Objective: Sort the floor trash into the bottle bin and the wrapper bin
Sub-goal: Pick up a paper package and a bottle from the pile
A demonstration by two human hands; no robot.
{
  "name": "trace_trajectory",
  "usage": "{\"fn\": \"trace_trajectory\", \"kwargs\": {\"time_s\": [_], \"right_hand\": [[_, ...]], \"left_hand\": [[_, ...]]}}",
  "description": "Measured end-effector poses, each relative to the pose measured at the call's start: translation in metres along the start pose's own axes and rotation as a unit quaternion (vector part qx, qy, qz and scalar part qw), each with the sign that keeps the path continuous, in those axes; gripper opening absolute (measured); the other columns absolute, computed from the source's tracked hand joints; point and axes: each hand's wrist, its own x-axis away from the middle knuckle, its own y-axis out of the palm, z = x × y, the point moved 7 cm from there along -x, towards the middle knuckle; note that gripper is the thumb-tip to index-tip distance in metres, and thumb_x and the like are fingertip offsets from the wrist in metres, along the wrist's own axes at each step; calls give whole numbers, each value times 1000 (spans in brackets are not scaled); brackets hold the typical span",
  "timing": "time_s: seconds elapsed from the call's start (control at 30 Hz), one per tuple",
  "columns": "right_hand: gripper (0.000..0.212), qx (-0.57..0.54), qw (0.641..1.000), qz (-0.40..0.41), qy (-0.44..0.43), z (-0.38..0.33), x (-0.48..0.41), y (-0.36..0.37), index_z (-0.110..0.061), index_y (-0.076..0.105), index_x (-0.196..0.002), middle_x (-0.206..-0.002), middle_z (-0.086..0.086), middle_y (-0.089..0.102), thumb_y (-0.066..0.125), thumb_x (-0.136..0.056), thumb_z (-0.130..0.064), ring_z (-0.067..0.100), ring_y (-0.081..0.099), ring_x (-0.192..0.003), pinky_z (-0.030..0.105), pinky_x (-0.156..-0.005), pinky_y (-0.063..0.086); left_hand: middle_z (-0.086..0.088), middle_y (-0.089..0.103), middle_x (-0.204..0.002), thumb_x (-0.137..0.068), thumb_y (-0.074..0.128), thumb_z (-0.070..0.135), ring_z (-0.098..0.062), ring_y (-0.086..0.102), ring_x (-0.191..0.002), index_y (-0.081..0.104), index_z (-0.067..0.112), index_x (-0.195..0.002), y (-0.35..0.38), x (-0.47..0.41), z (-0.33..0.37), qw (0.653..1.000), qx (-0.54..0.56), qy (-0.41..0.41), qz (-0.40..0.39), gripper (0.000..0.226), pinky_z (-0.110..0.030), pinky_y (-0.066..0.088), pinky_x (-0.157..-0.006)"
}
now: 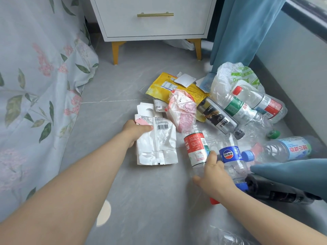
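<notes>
On the grey floor (141, 200) the trash pile (185, 89) lies near the blue curtain (238, 32). At its left edge my left hand (135, 132) pinches a white wrapper (157, 147). My right hand (215, 175) curls its fingers round a red-label bottle (195, 149) beside a blue-label bottle (230, 154).

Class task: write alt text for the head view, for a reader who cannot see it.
A person's left hand grips a white wrapper and the right hand grips a red-labelled bottle, amid litter strewn on a grey floor before a nightstand.
</notes>
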Motion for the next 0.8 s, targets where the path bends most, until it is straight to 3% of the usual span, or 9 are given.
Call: {"fn": "trace_trajectory", "kwargs": {"time_s": [0.23, 0.4, 0.6, 0.8], "right_hand": [[91, 10, 1000, 6, -7, -1, -2, -1, -6, 1, -146, -126, 17, 38, 64, -87, -34, 34, 55, -109, 37, -86, 46], [90, 11, 1000, 9, -8, -1, -4, 0, -6, 3, -145, -126, 18, 39, 65, -86, -33, 34, 56, -107, 34, -79, 43], [84, 19, 1000, -5, -4, -4, -1, -6, -5, 12, -141, -126, 18, 43, 67, -84, -35, 34, 56, -109, 35, -81, 43], [53, -57, 998, -33, -10, 11, 17, -29, -15, 38, -107, -92, 4, 60, 71, -71, -37, 21, 63, -74, 29, -58, 49]], "left_hand": [[-11, 67, -104, -69, 83, 18, -26, 64, -96, 65, 2, -106, -7, 0, -9, 999, 1, -15, 32, 44, -32, 51, -84], [-11, 67, -105, -71, 81, 17, -28, 65, -99, 63, 6, -101, -18, 7, -11, 998, 27, -10, 50, 37, -39, 52, -93], [-5, 64, -90, -76, 77, 11, -20, 59, -83, 63, 13, -90, -23, 51, 4, 998, -10, 60, 22, 20, -25, 43, -75], [-8, 70, -89, -76, 75, 15, -24, 65, -82, 67, 17, -82, -32, 119, 12, 988, -105, 109, -13, 11, -32, 51, -76]]}}
